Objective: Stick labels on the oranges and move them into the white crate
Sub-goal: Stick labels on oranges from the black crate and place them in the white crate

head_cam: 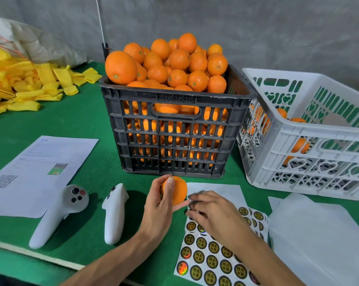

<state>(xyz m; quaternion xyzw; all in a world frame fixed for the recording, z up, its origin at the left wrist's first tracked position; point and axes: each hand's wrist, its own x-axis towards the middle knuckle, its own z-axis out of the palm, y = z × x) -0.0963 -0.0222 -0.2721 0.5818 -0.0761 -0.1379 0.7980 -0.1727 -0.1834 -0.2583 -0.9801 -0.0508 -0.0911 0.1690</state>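
Green cloth [81, 124] is covering the table, and a grey wall is standing behind it. Far to the left, yellow foam fruit sleeves [25, 85] are lying in a heap. Nearer, a printed sheet [40, 174] is lying flat, and two white hand controllers [58, 213] are resting beside it, put out of the way so both hands are free.

Next, the left hand [158, 211] is wrapping its fingers and thumb round one orange [177, 193], holding it up off the cloth just in front of the black crate [174, 129]. I think it is holding the orange close so a label can go on quickly. That crate is filled past its rim with oranges [170, 62], all waiting for labels.

The right hand [211, 215] is reaching down onto the sticker sheet [211, 261], its fingertips bent over the top rows of round gold-and-black labels. It is probably peeling one off, but the fingers are blurry, so I cannot tell if it is pinching a label yet. The sheet is lying right below the orange, so the trip is short.

Far right, the white crate [310, 162] is sitting just beside the black one. Only a few oranges are showing inside it. White paper [319, 234] is lying in front of it.
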